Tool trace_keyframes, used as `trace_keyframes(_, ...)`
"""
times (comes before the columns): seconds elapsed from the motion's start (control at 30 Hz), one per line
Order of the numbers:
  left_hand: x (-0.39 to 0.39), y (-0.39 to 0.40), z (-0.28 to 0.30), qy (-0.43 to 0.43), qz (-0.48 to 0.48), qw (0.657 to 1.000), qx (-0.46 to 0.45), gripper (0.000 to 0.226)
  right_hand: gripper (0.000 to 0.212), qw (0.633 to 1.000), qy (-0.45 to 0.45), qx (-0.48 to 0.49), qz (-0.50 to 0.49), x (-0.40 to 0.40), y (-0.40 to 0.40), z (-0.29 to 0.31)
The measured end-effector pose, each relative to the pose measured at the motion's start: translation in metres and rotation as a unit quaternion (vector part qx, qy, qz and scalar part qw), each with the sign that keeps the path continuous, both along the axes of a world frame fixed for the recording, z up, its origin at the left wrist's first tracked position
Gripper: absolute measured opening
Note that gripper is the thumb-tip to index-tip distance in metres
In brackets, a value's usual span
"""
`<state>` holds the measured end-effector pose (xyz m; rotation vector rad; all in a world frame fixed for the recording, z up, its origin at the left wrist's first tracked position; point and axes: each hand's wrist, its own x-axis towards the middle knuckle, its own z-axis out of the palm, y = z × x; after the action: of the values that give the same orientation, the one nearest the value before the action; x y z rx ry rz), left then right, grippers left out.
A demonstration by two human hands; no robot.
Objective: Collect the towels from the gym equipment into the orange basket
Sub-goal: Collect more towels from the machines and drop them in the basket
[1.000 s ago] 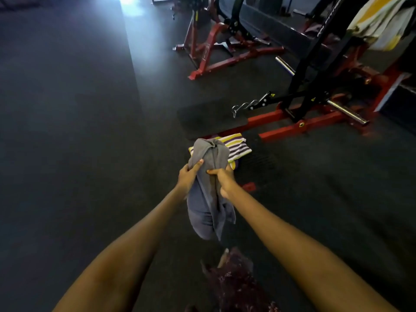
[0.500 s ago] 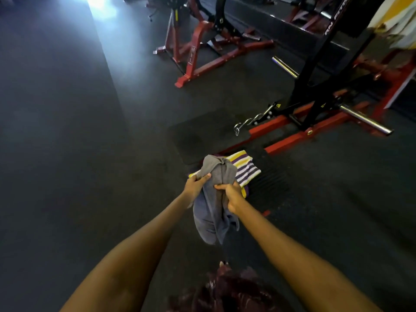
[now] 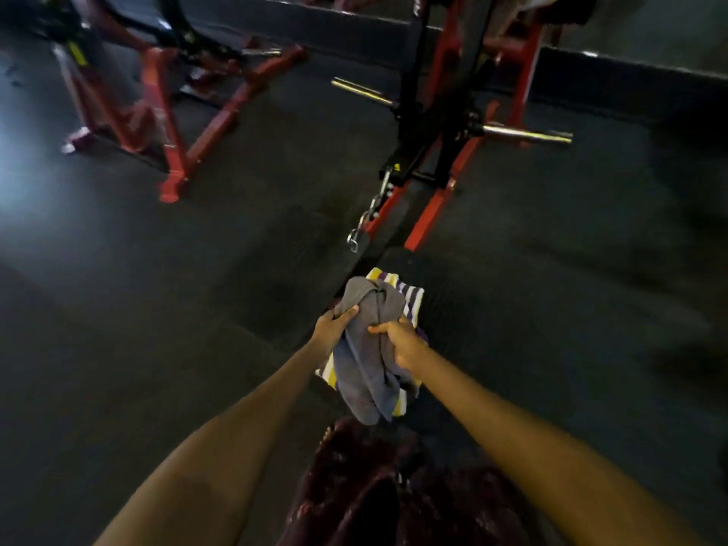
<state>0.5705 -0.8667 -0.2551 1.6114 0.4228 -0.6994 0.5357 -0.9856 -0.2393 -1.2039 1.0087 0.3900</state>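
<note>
Here the grey towel serves as the landmark, held up in front of the person over the dark rubber floor. Far to its upper left stands a red-framed gym machine, blurred, its feet on the floor. Just left of the towel, the left hand grips the bunched cloth, thumb laid across the front and fingers curled behind. The towel itself is gathered into a knot-like bunch at the top and hangs down in loose folds below both hands. Directly behind it, touching it in the view, lies a striped towel in white, purple and yellow, showing above the bunch and again at the lower edges. Above the towel, a steel chain with a clip trails from a red-and-black plate-loaded machine, whose chrome bar sticks out to the upper right. Just right of the towel, the right hand pinches the cloth, fingers closed round a fold. Below the towel shows dark maroon patterned clothing. The orange basket cannot be seen.
</note>
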Motion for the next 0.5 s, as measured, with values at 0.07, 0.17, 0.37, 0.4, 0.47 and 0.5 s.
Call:
trace_keyframes(0.07,0.019,0.009,0.0,-0.009,-0.042,0.999,0.008,0.042,0.052,1.0,-0.013,0.003,0.015,0.007,0.009,-0.006)
trace_keyframes(0.17,0.045,0.021,-0.003,-0.025,-0.09,0.995,0.023,0.041,0.056,0.998,-0.043,-0.015,-0.044,0.024,0.025,-0.025)
trace_keyframes(0.37,0.072,0.036,-0.036,0.023,-0.118,0.993,0.014,0.043,0.058,0.994,-0.04,0.002,-0.097,0.042,0.045,-0.04)
trace_keyframes(0.4,0.075,0.039,-0.042,0.03,-0.118,0.993,0.009,0.044,0.057,0.995,-0.036,-0.001,-0.095,0.045,0.046,-0.045)
trace_keyframes(0.47,0.08,0.043,-0.052,0.043,-0.115,0.992,0.004,0.045,0.058,0.995,-0.033,0.001,-0.092,0.05,0.048,-0.055)
trace_keyframes(0.5,0.082,0.046,-0.057,0.049,-0.106,0.993,0.002,0.045,0.06,0.995,-0.033,0.002,-0.089,0.052,0.05,-0.059)
